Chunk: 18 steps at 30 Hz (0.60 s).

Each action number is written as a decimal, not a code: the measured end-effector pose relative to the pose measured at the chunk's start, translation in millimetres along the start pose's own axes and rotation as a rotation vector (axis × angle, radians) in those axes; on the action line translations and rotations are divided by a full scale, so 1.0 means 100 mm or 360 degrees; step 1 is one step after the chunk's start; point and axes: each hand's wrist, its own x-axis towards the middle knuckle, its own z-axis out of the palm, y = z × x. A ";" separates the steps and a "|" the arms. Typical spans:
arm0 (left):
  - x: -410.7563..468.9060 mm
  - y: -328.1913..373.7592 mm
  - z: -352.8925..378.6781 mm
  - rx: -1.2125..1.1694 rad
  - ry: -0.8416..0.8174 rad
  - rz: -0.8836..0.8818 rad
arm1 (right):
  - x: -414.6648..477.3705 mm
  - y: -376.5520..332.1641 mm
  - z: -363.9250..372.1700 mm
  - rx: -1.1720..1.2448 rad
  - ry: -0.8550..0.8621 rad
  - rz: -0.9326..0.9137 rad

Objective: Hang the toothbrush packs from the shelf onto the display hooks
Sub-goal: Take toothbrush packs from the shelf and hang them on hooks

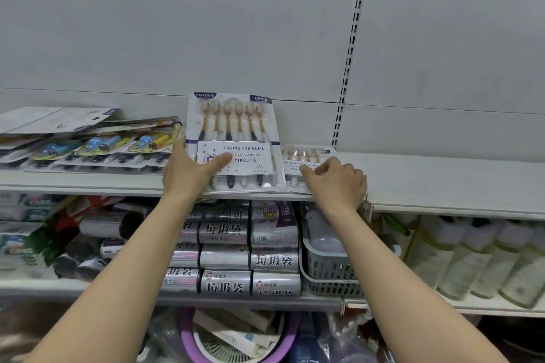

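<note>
My left hand (188, 171) grips a white six-piece toothbrush pack (236, 132) by its lower left edge, thumb across the label, and tilts it up off the shelf (442, 183). A second, similar pack (303, 156) lies flat on the shelf just to its right. My right hand (336, 180) rests on that pack's near end with fingers curled over it. More toothbrush packs (97, 144), some blue and yellow, lie stacked at the left of the shelf. No display hooks are visible on the white back panel (177, 32).
A slotted upright (349, 56) splits the back panel. The shelf below holds silver rolls of bin bags (227, 256), a grey basket (330, 271) and pale bottles (472, 262) at right. A purple-rimmed tub (188, 342) sits at the bottom.
</note>
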 end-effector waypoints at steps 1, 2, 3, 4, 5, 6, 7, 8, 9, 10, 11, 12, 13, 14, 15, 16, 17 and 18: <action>0.00 -0.01 0.00 0.0004 0.0002 -0.0006 | 0.03 -0.01 -0.01 0.0024 -0.0049 0.0051; -0.01 -0.01 0.00 -0.0001 0.0000 -0.0012 | 0.04 -0.01 -0.01 0.0016 -0.0100 0.0070; -0.01 -0.01 0.00 -0.0007 0.0004 -0.0021 | 0.05 -0.01 -0.02 -0.0010 -0.0157 0.0067; -0.01 -0.01 0.00 -0.0018 0.0006 -0.0017 | 0.07 0.00 -0.03 -0.0035 -0.0213 0.0060; -0.02 -0.01 0.00 -0.0033 0.0008 -0.0016 | 0.09 0.01 -0.05 -0.0053 -0.0271 0.0060; -0.03 -0.01 0.01 -0.0062 0.0007 -0.0014 | 0.13 0.02 -0.07 -0.0067 -0.0333 0.0063; -0.05 -0.02 0.01 -0.0093 0.0002 -0.0018 | 0.17 0.03 -0.10 -0.0077 -0.0397 0.0065; -0.06 -0.03 0.01 -0.0133 -0.0008 -0.0021 | 0.21 0.05 -0.13 -0.0083 -0.0458 0.0065; -0.08 -0.05 0.00 -0.0159 -0.0015 -0.0028 | 0.25 0.07 -0.17 -0.0081 -0.0512 0.0064; -0.10 -0.07 -0.01 -0.0178 -0.0020 -0.0022 | 0.28 0.09 -0.20 -0.0073 -0.0558 0.0064; -0.11 -0.09 -0.03 -0.0195 -0.0021 -0.0024 | 0.30 0.12 -0.22 -0.0064 -0.0600 0.0064; -0.13 -0.10 -0.04 -0.0229 -0.0026 -0.0030 | 0.31 0.14 -0.24 -0.0057 -0.0637 0.0063; -0.15 -0.12 -0.06 -0.0269 -0.0042 -0.0052 | 0.32 0.15 -0.25 -0.0050 -0.0666 0.0059; -0.16 -0.13 -0.08 -0.0310 -0.0071 -0.0067 | 0.32 0.15 -0.25 -0.0037 -0.0678 0.0042; -0.17 -0.12 -0.10 -0.0347 -0.0108 -0.0085 | 0.32 0.13 -0.25 -0.0016 -0.0672 -0.0004; -0.17 -0.12 -0.12 -0.0378 -0.0143 -0.0092 | 0.32 0.11 -0.24 0.0002 -0.0652 -0.0093; -0.17 -0.10 -0.14 -0.0397 -0.0163 -0.0097 | 0.33 0.08 -0.22 0.0002 -0.0631 -0.0217; -0.17 -0.09 -0.16 -0.0420 -0.0165 -0.0103 | 0.34 0.04 -0.18 -0.0020 -0.0629 -0.0346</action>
